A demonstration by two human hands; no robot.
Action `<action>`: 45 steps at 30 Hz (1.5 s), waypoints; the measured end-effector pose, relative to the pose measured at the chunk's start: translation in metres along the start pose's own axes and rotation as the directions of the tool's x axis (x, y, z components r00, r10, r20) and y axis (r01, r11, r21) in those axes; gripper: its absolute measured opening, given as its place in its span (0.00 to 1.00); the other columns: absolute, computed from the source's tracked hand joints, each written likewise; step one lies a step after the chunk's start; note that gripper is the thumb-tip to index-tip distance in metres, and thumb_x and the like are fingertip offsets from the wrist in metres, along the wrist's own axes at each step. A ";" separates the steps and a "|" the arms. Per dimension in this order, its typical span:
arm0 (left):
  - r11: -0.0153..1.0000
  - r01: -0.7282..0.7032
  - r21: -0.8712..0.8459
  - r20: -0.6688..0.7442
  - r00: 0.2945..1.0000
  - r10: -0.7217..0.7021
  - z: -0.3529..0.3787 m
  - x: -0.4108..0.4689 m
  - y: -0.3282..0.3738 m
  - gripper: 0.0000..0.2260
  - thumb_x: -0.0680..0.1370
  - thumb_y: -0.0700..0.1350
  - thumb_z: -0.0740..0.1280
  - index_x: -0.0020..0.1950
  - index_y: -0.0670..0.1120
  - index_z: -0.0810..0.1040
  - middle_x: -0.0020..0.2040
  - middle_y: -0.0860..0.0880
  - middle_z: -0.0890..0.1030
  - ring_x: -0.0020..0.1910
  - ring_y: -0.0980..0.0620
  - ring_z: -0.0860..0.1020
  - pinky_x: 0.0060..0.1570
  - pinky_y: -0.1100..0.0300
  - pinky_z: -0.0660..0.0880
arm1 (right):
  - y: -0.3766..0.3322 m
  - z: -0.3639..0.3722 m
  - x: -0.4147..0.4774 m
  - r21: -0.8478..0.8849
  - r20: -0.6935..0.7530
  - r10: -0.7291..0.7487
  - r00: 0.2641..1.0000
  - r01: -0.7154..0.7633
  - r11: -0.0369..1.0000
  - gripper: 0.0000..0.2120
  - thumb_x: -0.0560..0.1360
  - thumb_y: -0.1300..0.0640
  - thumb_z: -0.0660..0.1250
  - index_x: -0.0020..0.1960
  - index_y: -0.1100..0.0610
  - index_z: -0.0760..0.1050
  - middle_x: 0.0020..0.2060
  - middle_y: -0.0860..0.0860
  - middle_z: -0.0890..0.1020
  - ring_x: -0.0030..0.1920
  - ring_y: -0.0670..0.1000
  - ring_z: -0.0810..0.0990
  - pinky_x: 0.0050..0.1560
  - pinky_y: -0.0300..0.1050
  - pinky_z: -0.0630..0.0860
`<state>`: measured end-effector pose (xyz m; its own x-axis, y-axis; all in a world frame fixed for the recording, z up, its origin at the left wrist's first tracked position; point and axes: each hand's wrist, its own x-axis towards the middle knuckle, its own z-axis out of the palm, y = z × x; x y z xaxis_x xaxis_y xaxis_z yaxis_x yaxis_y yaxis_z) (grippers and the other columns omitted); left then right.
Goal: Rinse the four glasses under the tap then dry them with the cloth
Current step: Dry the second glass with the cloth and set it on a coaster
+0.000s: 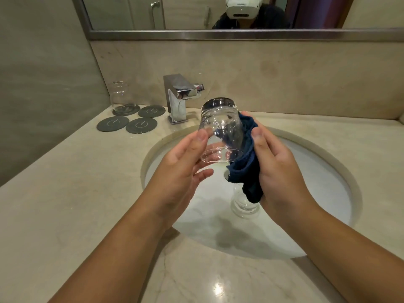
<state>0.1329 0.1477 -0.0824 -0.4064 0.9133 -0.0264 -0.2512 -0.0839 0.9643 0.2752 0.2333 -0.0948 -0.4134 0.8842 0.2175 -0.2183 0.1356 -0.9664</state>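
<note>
A clear glass (219, 130) is held tilted over the sink, its mouth toward me and its base up near the tap (181, 92). My left hand (183, 167) grips its left side with thumb and fingers. My right hand (275, 165) holds a dark blue cloth (247, 165) pressed against the glass's right side. A second glass (243, 204) stands in the white sink basin (317, 193), partly hidden by the cloth. A third glass (121, 97) stands on a coaster at the back left. No water runs from the tap.
Three bare dark round coasters (142, 125) lie on the marble counter (65, 204) left of the tap. A wall closes the left side, and a mirror (196, 14) hangs above the backsplash.
</note>
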 end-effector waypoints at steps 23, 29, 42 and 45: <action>1.000 -0.019 -0.009 0.011 1.000 0.019 0.000 0.001 -0.001 0.31 0.67 0.66 0.70 0.65 0.51 0.83 0.57 0.50 0.89 0.55 0.55 0.85 0.62 0.56 0.80 | -0.002 0.002 -0.001 -0.043 0.040 0.000 0.999 0.002 0.999 0.15 0.88 0.50 0.58 0.68 0.41 0.80 0.58 0.45 0.88 0.60 0.49 0.86 0.66 0.54 0.79; 0.998 -0.048 -0.036 -0.058 0.997 0.045 0.001 0.003 -0.004 0.33 0.69 0.59 0.73 0.72 0.48 0.79 0.53 0.46 0.88 0.50 0.52 0.85 0.53 0.61 0.83 | -0.010 0.000 -0.006 -0.096 -0.016 -0.090 0.996 0.088 0.991 0.15 0.87 0.51 0.61 0.70 0.39 0.79 0.53 0.49 0.88 0.45 0.59 0.83 0.44 0.51 0.78; 0.991 -0.050 -0.121 0.026 0.998 0.054 -0.004 0.002 0.000 0.26 0.74 0.56 0.70 0.71 0.49 0.79 0.56 0.46 0.88 0.55 0.49 0.86 0.57 0.58 0.83 | -0.003 -0.002 0.001 0.121 0.064 0.148 0.987 -0.154 0.981 0.17 0.87 0.46 0.58 0.64 0.49 0.84 0.49 0.54 0.88 0.41 0.54 0.83 0.49 0.59 0.74; 0.995 -0.093 0.020 -0.005 0.996 0.093 -0.003 0.004 -0.004 0.28 0.72 0.60 0.69 0.71 0.53 0.80 0.51 0.55 0.88 0.51 0.56 0.82 0.53 0.61 0.78 | -0.002 -0.003 0.003 0.149 0.037 0.139 0.990 -0.143 0.978 0.16 0.87 0.48 0.59 0.67 0.50 0.82 0.56 0.54 0.88 0.49 0.53 0.85 0.53 0.58 0.78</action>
<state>0.1295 0.1508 -0.0866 -0.4327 0.8994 0.0622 -0.1944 -0.1604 0.9677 0.2774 0.2369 -0.0930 -0.4721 0.8774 0.0856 -0.2861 -0.0606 -0.9563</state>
